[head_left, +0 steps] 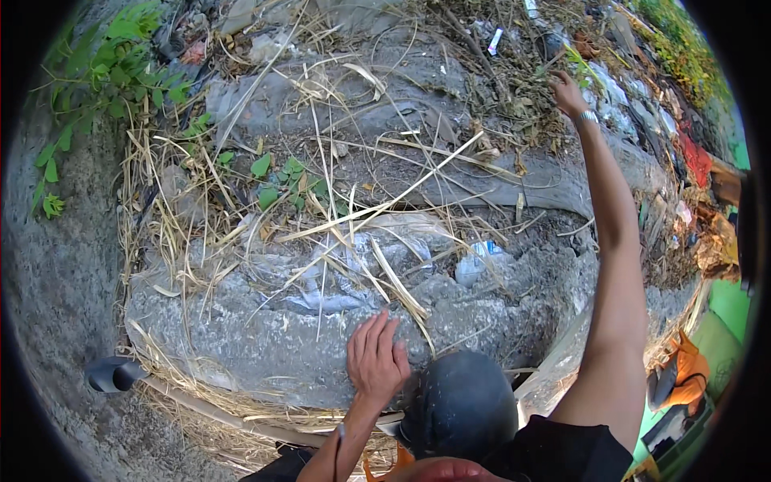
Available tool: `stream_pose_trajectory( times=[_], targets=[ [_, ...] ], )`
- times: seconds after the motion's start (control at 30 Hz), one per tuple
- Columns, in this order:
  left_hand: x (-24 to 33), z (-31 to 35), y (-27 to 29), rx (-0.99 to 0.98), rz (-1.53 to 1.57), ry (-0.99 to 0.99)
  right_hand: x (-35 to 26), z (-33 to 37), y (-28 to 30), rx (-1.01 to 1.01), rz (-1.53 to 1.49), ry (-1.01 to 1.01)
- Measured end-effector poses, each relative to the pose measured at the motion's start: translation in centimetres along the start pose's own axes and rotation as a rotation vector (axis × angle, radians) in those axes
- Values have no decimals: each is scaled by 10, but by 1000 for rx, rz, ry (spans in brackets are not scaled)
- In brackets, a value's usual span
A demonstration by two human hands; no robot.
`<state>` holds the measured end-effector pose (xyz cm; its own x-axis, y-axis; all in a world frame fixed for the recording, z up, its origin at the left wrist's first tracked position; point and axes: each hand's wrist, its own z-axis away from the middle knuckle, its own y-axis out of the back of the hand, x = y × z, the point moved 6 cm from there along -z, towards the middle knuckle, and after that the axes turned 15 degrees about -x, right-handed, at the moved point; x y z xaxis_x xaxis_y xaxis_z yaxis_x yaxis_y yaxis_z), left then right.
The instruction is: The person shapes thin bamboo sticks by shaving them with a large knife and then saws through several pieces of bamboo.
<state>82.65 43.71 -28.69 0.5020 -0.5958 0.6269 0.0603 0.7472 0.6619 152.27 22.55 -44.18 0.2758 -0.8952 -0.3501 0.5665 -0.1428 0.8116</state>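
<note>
Apparently my left hand (pixel 375 357), six o'clock, rests unclenched, empty; my right hand (pixel 569 92), one o'clock, reaches dry weeds (pixel 526 104), grip unclear; central straw (pixel 399 283) lies strewn, ungathered.

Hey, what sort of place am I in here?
Probably a rough, littered outdoor spot: dry stalks are strewn about, a leafy plant is at the upper left, and a white-and-blue wrapper lies near the middle.
</note>
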Motion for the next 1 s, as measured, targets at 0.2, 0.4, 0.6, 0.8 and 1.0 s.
stream_pose_trajectory(
  times=[0.2, 0.4, 0.6, 0.8, 1.0],
  targets=[
    [-23, 11, 16, 16, -53, 101, -15, -87, -118, -121, -755, -256],
    [-19, 8, 16, 34, 8, 60, 27, -93, -109, -100, -675, -275],
    [-14, 2, 25, 51, 10, 58, -36, 11, -56, 595, -469, -53],
    [-14, 11, 37, 103, 44, 38, -249, 154, -103, 52, -540, 422],
    [-17, 15, 20, 211, 127, -27, -339, 232, -202, -262, 18, 635]
  ],
)
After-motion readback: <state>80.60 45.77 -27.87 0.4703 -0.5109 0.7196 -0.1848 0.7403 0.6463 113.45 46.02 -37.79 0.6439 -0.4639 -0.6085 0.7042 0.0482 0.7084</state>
